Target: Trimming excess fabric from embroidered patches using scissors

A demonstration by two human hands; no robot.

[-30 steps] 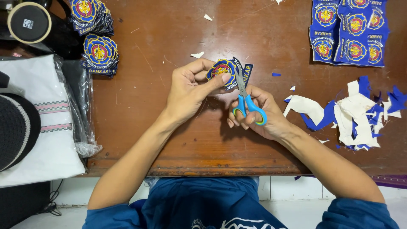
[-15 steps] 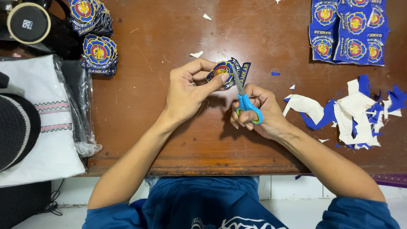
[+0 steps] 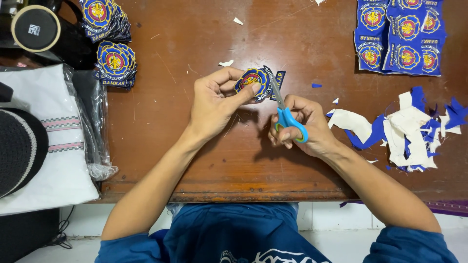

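My left hand (image 3: 214, 104) pinches a round blue, yellow and red embroidered patch (image 3: 252, 80) above the brown wooden table (image 3: 195, 160). My right hand (image 3: 304, 126) grips blue-handled scissors (image 3: 287, 117). Their blades point up into the patch's right edge, where a dark blue strip of fabric (image 3: 279, 80) hangs off beside the blades.
Two stacks of cut patches (image 3: 114, 61) lie at the upper left. An uncut blue sheet of patches (image 3: 402, 36) sits at the upper right. White and blue offcuts (image 3: 409, 129) pile up on the right. Folded white cloth in plastic (image 3: 53, 141) and a black cap (image 3: 19, 151) lie left.
The patch has turned slightly in my left hand and the scissors have worked further along its edge. Both hands stay in about the same place.
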